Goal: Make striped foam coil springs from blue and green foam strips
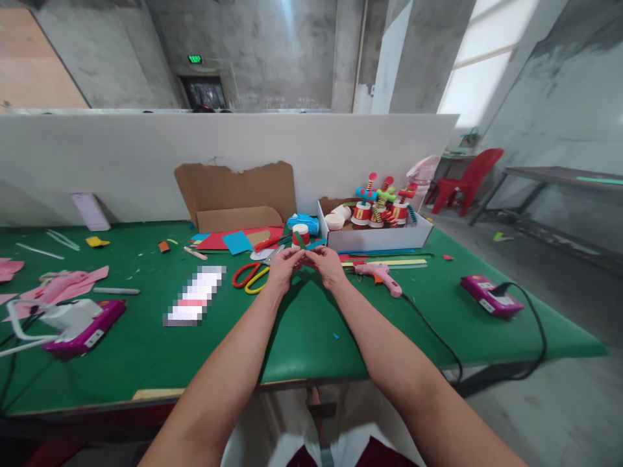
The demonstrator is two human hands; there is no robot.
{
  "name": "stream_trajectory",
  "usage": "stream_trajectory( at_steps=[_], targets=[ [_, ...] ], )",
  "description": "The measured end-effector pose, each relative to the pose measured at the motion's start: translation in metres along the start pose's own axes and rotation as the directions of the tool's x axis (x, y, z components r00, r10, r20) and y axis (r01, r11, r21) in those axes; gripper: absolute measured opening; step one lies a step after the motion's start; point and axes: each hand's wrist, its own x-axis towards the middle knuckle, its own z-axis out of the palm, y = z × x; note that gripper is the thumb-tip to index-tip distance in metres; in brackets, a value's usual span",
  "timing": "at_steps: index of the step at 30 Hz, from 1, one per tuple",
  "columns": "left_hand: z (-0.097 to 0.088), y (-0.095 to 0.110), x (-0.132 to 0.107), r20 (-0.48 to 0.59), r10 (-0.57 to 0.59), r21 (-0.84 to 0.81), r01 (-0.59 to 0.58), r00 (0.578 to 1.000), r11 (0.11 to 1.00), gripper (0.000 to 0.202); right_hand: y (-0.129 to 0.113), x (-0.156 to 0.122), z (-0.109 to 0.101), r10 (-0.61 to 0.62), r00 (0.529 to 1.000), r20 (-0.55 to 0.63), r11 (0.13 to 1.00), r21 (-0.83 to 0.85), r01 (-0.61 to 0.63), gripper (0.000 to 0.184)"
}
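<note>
Left hand [285, 266], strip [302, 246] (green?), right hand [328, 264]

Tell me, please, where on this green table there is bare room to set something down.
Bare cloth lies between the pink glue gun and the purple device, and along the near edge below the scissors. It is crowded by the white box and coloured paper.

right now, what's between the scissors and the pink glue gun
In the head view, the left hand and right hand sit between the scissors and the pink glue gun, pinching a green strip together above the green table.
</note>
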Motion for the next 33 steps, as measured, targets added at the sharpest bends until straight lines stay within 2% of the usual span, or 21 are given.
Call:
stream_trajectory(
  at_steps=[5, 11, 19, 23, 28, 31, 33],
  targets=[
    [-0.0014, -0.0014, 0.0021, -0.041, 0.026, 0.043, -0.025, 0.999, 0.999, 0.038, -0.0017, -0.0013, -0.0008, 0.039, 0.999, 0.004, 0.999, -0.036, -0.039, 0.024],
    [-0.0015, -0.0011, 0.0021, -0.008, 0.021, 0.077, -0.02, 1.0, 0.997, 0.034, -0.0025, 0.0012, -0.0055, 0.045, 0.998, 0.039, 0.998, -0.05, -0.043, 0.019],
    [0.0018, -0.0016, -0.0003, -0.009, -0.041, -0.012, 0.04, 0.999, 0.999, 0.043, 0.0039, 0.0042, -0.0024, 0.001, 0.999, -0.044, 0.998, 0.056, 0.001, 0.018],
    [0.0018, -0.0022, -0.0011, 0.028, 0.009, 0.036, -0.01, 1.0, 0.999, 0.042, 0.0039, 0.0024, -0.0015, 0.009, 1.0, -0.018, 0.997, 0.078, -0.007, 0.018],
    [-0.0002, -0.0029, 0.0008, 0.034, 0.076, 0.08, -0.079, 0.997, 0.994, 0.038, 0.0026, 0.002, -0.0018, 0.081, 0.996, 0.034, 0.992, 0.097, -0.084, 0.017],
    [-0.0006, -0.0028, 0.0012, 0.04, 0.086, 0.072, -0.089, 0.995, 0.993, 0.038, 0.0034, 0.0035, -0.0018, 0.075, 0.997, 0.006, 0.994, 0.085, -0.075, 0.018],
    [-0.0002, -0.0024, 0.0005, 0.046, 0.055, 0.03, -0.056, 0.997, 0.998, 0.039, 0.0047, 0.0045, -0.0016, 0.047, 0.999, -0.025, 0.996, 0.079, -0.045, 0.019]
  ],
)
